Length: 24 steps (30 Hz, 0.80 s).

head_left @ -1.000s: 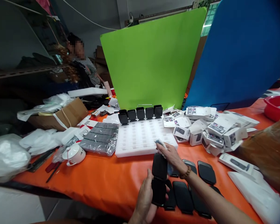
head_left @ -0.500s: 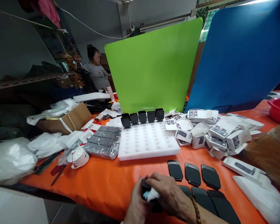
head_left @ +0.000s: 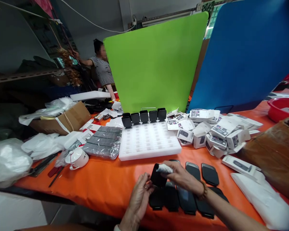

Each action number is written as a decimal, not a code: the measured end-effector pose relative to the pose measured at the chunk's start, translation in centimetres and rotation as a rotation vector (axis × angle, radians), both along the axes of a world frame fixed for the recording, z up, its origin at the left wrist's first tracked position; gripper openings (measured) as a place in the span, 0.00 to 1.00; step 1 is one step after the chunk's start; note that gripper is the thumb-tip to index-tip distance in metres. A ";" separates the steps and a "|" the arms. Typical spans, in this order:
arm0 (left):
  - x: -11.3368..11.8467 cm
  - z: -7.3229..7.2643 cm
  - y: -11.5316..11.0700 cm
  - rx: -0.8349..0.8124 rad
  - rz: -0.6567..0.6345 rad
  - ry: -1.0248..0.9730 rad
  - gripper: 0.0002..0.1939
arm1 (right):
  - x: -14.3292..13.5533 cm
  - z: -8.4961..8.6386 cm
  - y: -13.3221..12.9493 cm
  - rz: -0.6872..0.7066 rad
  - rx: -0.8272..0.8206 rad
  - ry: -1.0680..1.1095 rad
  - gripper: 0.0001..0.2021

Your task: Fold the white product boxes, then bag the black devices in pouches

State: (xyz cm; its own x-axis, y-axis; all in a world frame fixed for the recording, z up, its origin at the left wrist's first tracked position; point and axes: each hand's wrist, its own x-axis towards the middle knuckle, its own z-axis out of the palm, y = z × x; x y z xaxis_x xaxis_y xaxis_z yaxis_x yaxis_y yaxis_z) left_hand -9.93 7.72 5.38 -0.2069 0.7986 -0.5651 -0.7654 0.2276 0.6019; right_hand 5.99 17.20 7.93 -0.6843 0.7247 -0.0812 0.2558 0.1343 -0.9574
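Observation:
Upright over the orange table is a black stand [head_left: 157,178] with a flat rounded pad, which looks like a phone charger. My left hand [head_left: 139,196] grips its left edge between thumb and fingertips. A crumpled white cloth [head_left: 164,168] is pinched in my right hand [head_left: 183,177] and lies against the stand's upper right part. Under and beside my hands lie several more black stands [head_left: 187,202] in rows, pads facing up. One more of them [head_left: 210,175] lies right of my right wrist; my forearm covers part of the group.
A white foam tray [head_left: 150,155] lies ahead, with several black stands [head_left: 144,116] upright along its back edge. White printed boxes [head_left: 221,134] are heaped to the right. A white mug [head_left: 78,158] and a plastic-wrapped grey pack [head_left: 103,142] are left. Green [head_left: 156,67] and blue [head_left: 240,61] panels stand behind.
The black stand has been raised and turned upright, and the cloth has moved to its upper edge. My right hand has shifted up. A co-worker in the background has stretched an arm out.

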 end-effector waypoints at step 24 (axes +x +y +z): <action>-6.4 -2.4 7.2 -0.003 0.046 2.015 0.14 | -8.9 3.0 11.2 -0.150 0.747 -0.438 0.06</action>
State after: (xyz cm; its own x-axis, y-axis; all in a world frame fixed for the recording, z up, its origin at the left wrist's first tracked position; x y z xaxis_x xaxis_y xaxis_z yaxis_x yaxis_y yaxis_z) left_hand -16.33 14.92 2.96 -0.4390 0.7752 0.4543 0.8673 0.2336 0.4395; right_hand -2.88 28.39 10.93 -0.5960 0.7729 0.2178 0.6446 0.6223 -0.4442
